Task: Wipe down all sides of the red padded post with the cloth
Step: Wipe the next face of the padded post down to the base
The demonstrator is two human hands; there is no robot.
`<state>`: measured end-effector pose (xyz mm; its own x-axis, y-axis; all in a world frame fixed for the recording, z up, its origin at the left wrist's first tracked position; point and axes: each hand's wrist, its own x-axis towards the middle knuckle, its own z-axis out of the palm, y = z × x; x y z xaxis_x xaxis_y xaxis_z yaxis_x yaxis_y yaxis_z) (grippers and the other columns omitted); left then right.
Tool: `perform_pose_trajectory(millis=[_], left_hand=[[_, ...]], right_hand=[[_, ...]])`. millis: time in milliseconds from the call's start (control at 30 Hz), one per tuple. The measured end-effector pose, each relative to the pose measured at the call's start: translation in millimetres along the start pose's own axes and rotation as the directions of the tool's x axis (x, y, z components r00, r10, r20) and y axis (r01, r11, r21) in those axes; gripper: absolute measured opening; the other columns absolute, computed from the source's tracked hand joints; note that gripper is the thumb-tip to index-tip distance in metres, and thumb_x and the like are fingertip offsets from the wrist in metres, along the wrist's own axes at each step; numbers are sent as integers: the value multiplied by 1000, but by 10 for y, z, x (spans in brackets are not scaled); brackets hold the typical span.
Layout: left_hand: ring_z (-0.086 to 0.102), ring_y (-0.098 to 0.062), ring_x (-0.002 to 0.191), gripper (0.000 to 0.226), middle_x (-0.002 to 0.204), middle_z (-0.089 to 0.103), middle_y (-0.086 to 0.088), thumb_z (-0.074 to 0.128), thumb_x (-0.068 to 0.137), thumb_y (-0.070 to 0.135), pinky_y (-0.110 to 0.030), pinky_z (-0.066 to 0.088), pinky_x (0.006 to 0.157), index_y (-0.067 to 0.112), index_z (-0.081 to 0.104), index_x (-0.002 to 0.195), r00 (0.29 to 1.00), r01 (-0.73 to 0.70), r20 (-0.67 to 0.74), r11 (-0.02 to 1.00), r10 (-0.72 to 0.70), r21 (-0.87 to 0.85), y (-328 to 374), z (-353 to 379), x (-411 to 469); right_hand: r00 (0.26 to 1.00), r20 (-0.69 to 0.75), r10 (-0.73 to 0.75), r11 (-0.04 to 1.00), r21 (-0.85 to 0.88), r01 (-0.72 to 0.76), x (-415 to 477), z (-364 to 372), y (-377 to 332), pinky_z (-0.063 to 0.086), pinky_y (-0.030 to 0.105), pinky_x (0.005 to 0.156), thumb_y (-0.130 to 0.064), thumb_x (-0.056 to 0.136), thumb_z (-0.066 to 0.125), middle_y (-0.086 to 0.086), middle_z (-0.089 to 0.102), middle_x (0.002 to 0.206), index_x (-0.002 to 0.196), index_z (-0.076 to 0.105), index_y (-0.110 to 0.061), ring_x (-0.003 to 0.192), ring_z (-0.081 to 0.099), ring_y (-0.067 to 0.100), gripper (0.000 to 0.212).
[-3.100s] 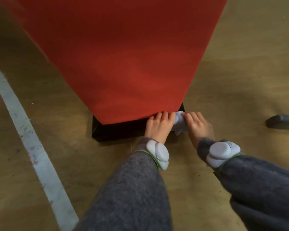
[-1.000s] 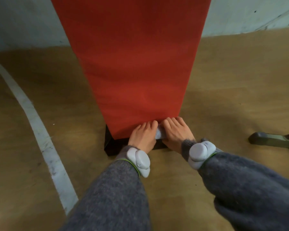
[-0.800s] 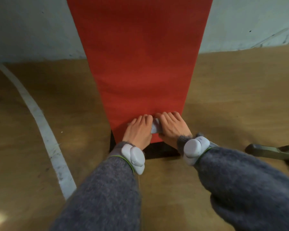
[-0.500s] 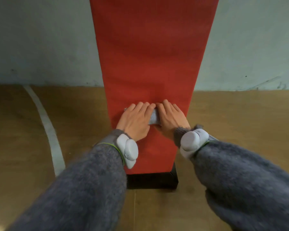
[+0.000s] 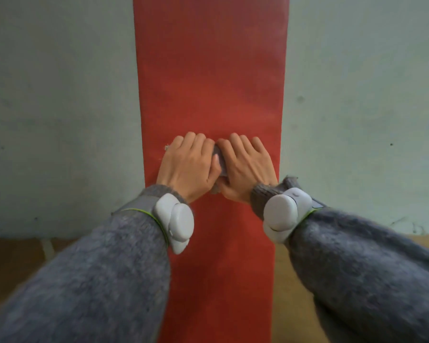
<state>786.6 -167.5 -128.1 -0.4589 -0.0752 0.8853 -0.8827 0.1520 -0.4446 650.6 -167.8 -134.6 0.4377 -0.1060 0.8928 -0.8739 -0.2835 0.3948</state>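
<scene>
Red padded post [image 5: 209, 82] stands upright, long axis vertical, running from the top edge of the view to the bottom edge, dead centre. 1 flat face points at the camera; its 2 side edges are straight and draw slightly closer toward the bottom. The cover looks like matte red vinyl with a fine grain and a faint sheen around mid-height. Both hands are on that front face at about mid-height, side by side, fingers pointing up. Left hand [image 5: 188, 164] has its fingers stretched nearly flat and close together, palm toward the post, thumb lying against the cloth. Right hand [image 5: 247, 167] is the same: fingers out flat, slightly spread, pressing rather than gripping. Cloth [image 5: 219, 160] is a pale grey-white wad sandwiched between the hands and the post; only a narrow strip shows in the gap between them, and a small frayed bit pokes out at the left hand's outer edge. Each wrist carries a rounded, smooth white plastic device [image 5: 176, 221] strapped over a fuzzy grey knit sleeve [image 5: 97, 280]. Behind the post is a pale grey-green wall [image 5: 60, 107] with small scuffs. Brown wooden floor [image 5: 285, 258] shows low on both sides.
</scene>
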Motion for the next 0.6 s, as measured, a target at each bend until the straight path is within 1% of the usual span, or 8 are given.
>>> perform_pose_trajectory(millis=[100, 233, 300, 367, 433, 467, 533, 600], left_hand=[[50, -28, 60, 26, 66, 52, -12, 37, 80, 22, -36, 23, 61, 6, 56, 73, 996, -24, -84, 997, 30, 70, -218, -36, 387], [51, -29, 61, 25, 68, 53, -12, 37, 77, 21, -36, 24, 61, 6, 57, 74, 980, -6, -200, 997, 22, 81, -523, -25, 837], [51, -29, 61, 27, 69, 55, -12, 37, 76, 21, -36, 24, 61, 5, 58, 75, 962, -9, -270, 998, 27, 68, -677, -3, 1059], [51, -29, 60, 28, 69, 55, -12, 36, 77, 21, -34, 23, 61, 4, 58, 75, 945, -18, -323, 997, 41, 74, -834, 3, 1308], [50, -28, 59, 27, 68, 55, -11, 35, 77, 20, -33, 22, 60, 5, 58, 74, 934, -20, -354, 996, 51, 89, -984, -9, 1578], [50, -28, 59, 26, 68, 55, -11, 35, 77, 19, -33, 21, 60, 6, 58, 74, 930, -26, -362, 995, 60, 99, -1068, -7, 1743], [51, -28, 60, 26, 69, 55, -11, 35, 77, 19, -33, 21, 60, 6, 57, 74, 926, -41, -368, 993, 80, 112, -1209, -5, 2009], [50, -28, 60, 25, 69, 55, -12, 35, 78, 19, -34, 21, 61, 6, 56, 73, 924, -44, -373, 994, 78, 99, -1379, 11, 2283]], right_hand=[[999, -29, -26, 999, -33, 25, 394, -92, 171, 26, 35, 64, -36, 70, 40, 9, 54, 78, 90, 61, -5, 64, 49, 28, 42], [993, -81, -91, 996, -25, 89, 833, -176, 416, 25, 36, 67, -38, 67, 38, 11, 54, 85, 105, 60, -2, 70, 48, 27, 57], [985, -126, -122, 992, -28, 120, 1047, -197, 540, 26, 36, 71, -40, 72, 36, 12, 55, 89, 110, 58, -1, 75, 46, 26, 58], [978, -180, -110, 994, -9, 110, 1279, -200, 621, 25, 37, 73, -41, 80, 33, 12, 55, 92, 113, 56, -1, 78, 40, 22, 56], [972, -232, -38, 999, 14, 43, 1518, -202, 657, 24, 37, 73, -35, 85, 30, 12, 55, 89, 109, 58, 0, 78, 38, 20, 50], [965, -261, 11, 1000, 18, -6, 1678, -198, 691, 24, 36, 73, -31, 87, 29, 11, 54, 86, 103, 59, -1, 78, 39, 20, 45], [944, -318, 84, 996, 1, -89, 1990, -197, 776, 23, 34, 71, -24, 90, 27, 9, 52, 78, 88, 58, -5, 74, 46, 24, 36], [937, -337, 93, 994, -18, -105, 2352, -209, 920, 23, 33, 68, -21, 90, 28, 8, 51, 74, 79, 55, -7, 68, 51, 27, 33]])
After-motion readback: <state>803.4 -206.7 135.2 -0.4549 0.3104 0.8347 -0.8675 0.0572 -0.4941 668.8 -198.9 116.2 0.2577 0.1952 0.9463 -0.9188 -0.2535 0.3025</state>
